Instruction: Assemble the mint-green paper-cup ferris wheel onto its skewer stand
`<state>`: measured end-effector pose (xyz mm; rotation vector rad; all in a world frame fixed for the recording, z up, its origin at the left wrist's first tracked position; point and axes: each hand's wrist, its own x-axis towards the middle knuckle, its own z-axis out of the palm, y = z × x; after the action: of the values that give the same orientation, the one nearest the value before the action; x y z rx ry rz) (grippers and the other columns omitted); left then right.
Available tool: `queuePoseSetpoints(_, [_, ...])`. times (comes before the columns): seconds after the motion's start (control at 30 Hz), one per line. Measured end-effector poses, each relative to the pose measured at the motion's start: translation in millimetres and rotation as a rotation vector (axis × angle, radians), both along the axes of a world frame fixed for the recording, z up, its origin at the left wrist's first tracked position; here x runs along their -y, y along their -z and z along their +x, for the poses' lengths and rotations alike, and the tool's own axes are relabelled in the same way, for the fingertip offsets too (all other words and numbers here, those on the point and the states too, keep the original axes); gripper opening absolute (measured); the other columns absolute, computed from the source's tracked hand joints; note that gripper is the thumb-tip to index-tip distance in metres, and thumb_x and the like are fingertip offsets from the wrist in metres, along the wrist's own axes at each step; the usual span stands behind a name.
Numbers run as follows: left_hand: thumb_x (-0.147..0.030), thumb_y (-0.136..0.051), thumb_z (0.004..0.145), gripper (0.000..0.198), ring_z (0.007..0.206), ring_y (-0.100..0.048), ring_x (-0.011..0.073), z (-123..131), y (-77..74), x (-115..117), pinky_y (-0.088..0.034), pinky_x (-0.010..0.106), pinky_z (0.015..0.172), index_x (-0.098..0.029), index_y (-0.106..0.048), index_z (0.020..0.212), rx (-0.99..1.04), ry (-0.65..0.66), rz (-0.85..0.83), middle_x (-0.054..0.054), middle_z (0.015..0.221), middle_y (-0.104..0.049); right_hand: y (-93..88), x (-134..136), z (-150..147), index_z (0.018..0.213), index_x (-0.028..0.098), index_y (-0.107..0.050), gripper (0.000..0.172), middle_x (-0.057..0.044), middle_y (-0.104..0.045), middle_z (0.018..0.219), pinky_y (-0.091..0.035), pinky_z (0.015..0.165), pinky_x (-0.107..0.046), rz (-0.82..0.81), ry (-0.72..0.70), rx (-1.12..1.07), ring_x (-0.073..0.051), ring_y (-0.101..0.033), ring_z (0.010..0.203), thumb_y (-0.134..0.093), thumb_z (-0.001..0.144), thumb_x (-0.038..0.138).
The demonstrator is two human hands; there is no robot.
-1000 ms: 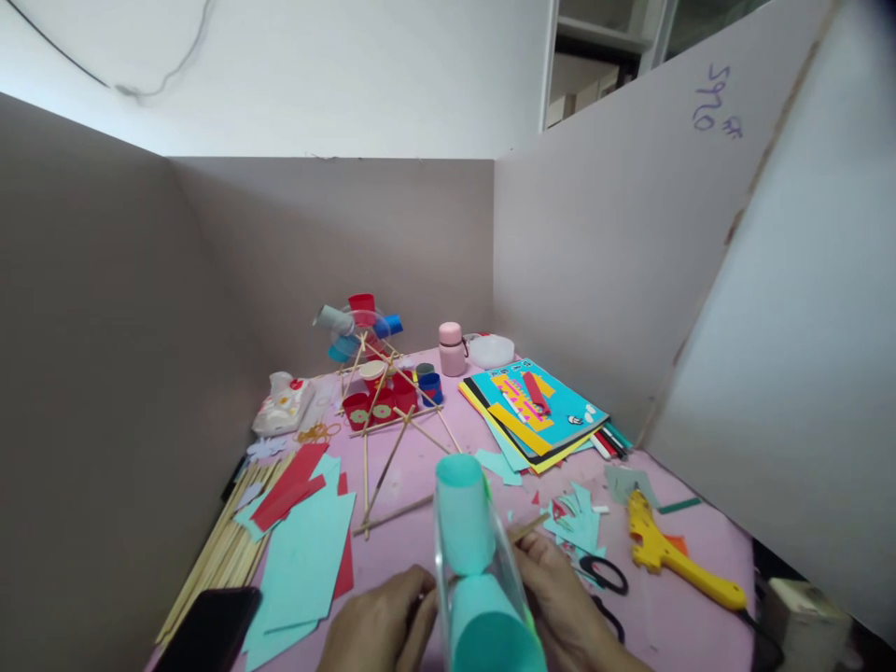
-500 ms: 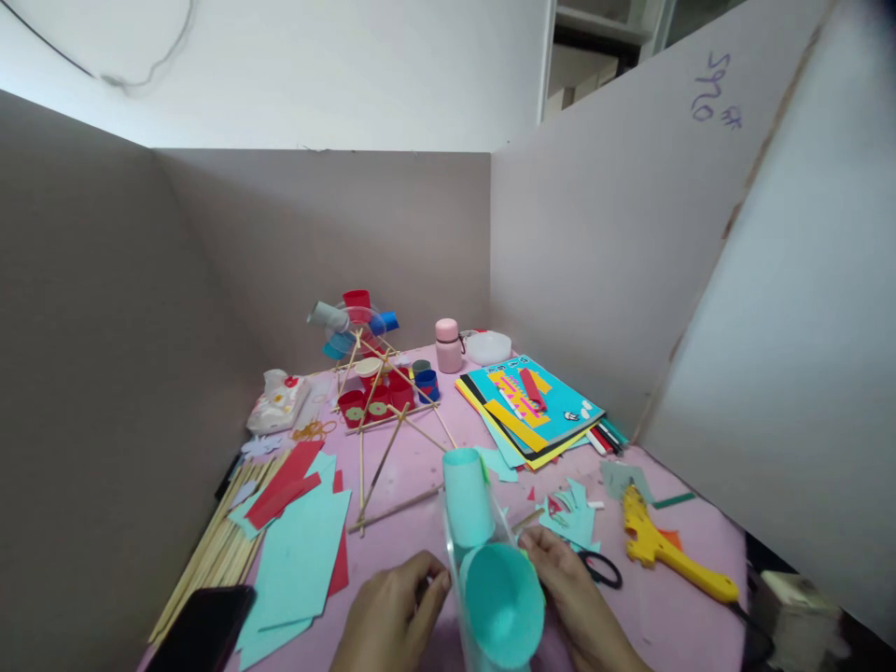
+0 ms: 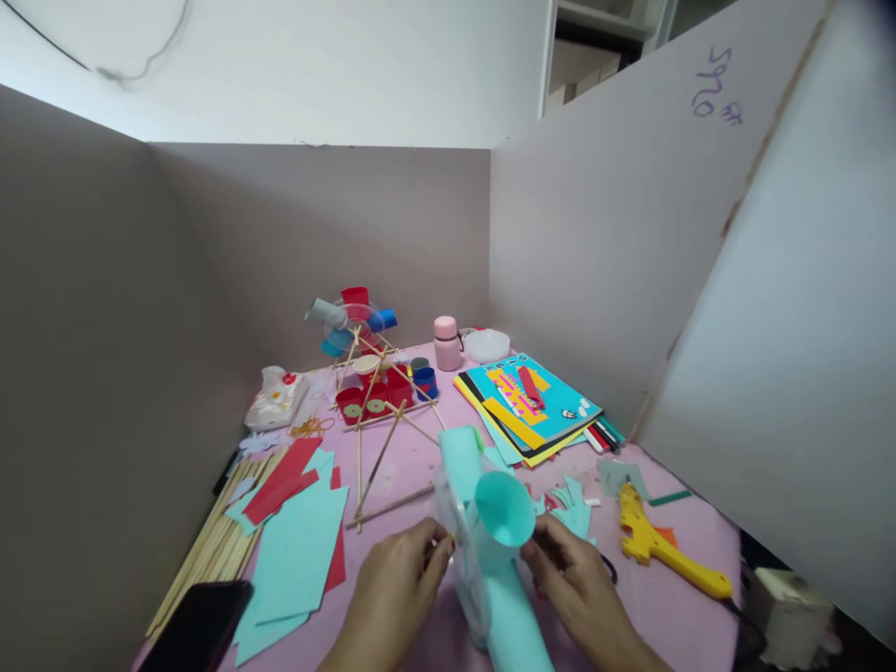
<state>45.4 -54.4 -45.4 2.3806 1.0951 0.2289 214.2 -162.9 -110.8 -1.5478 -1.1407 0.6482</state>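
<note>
Between my hands is a wheel-like piece: clear plastic discs (image 3: 468,579) with teal paper cups set around them. One teal paper cup (image 3: 505,509) opens toward me, another points away, and a third reaches down toward me. My left hand (image 3: 392,593) pinches at the left disc, finger and thumb together. At the right side, my right hand (image 3: 584,593) has its fingers closed at the wheel beside the open cup; its exact contact is partly hidden. Just beyond stands a frame of thin wooden sticks (image 3: 378,462).
A finished-looking wheel with coloured cups (image 3: 356,303) stands at the back. Teal paper sheets (image 3: 298,546), wooden sticks (image 3: 203,551) and a phone (image 3: 200,625) lie left. At right are a yellow glue gun (image 3: 665,551), paper scraps (image 3: 572,504), books (image 3: 532,411) and partly hidden scissors (image 3: 609,567).
The wheel has turned and tilted: the cup facing me has moved up and away, and a lower cup now shows. My right hand has risen slightly; both hands stay at its sides.
</note>
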Motion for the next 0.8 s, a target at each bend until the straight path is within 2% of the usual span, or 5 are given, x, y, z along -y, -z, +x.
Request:
queuePoseSetpoints(0.13, [-0.028,-0.039,0.087,0.027,0.067,-0.062,0.0176,-1.3,-7.0,-1.9,-0.037,0.025,0.06,-0.02,-0.064,0.081,0.02,0.027,-0.033,0.002,0.072,-0.069,-8.1,-3.7,8.2,0.071,0.02,-0.046,0.037,0.002,-0.046,0.064,-0.035,0.055,-0.025,0.02,0.02,0.008,-0.015,-0.046,0.059,-0.039,0.089,0.052])
queuePoseSetpoints(0.27, [-0.029,-0.039,0.087,0.028,0.06,-0.059,0.0159,-3.4,-8.0,-1.0,-0.035,0.024,0.057,-0.02,-0.065,0.08,0.038,0.027,-0.052,0.001,0.064,-0.065,-18.1,-6.2,13.5,0.069,0.02,-0.047,0.036,0.002,-0.047,0.062,-0.035,0.055,-0.025,0.042,0.014,0.038,-0.015,-0.046,0.059,-0.039,0.088,0.05])
queuePoseSetpoints(0.53, [-0.034,-0.034,0.089,0.033,0.059,-0.053,0.0151,-9.4,1.1,0.4,-0.035,0.024,0.057,-0.018,-0.058,0.072,0.094,0.008,-0.118,-0.001,0.061,-0.056,-25.2,-4.3,15.5,0.079,0.018,-0.059,0.038,0.001,-0.052,0.062,-0.037,0.053,-0.024,0.055,0.001,0.109,-0.015,-0.048,0.057,-0.038,0.089,0.047])
queuePoseSetpoints(0.63, [-0.04,-0.032,0.089,0.036,0.057,-0.05,0.0143,-12.2,4.3,1.9,-0.036,0.023,0.055,-0.018,-0.058,0.075,0.147,-0.009,-0.154,-0.003,0.059,-0.051,-25.5,-3.8,13.5,0.083,0.018,-0.061,0.038,0.0,-0.054,0.064,-0.038,0.055,-0.024,0.088,-0.021,0.109,-0.015,-0.05,0.06,-0.038,0.09,0.048])
queuePoseSetpoints(0.8, [-0.047,-0.037,0.087,0.037,0.06,-0.05,0.0144,-18.8,12.5,1.4,-0.038,0.023,0.058,-0.019,-0.06,0.081,0.266,-0.054,-0.19,-0.002,0.064,-0.054,-21.4,-3.6,9.6,0.076,0.019,-0.058,0.04,0.0,-0.055,0.065,-0.04,0.057,-0.023,0.149,-0.053,0.142,-0.015,-0.051,0.06,-0.033,0.094,0.043])
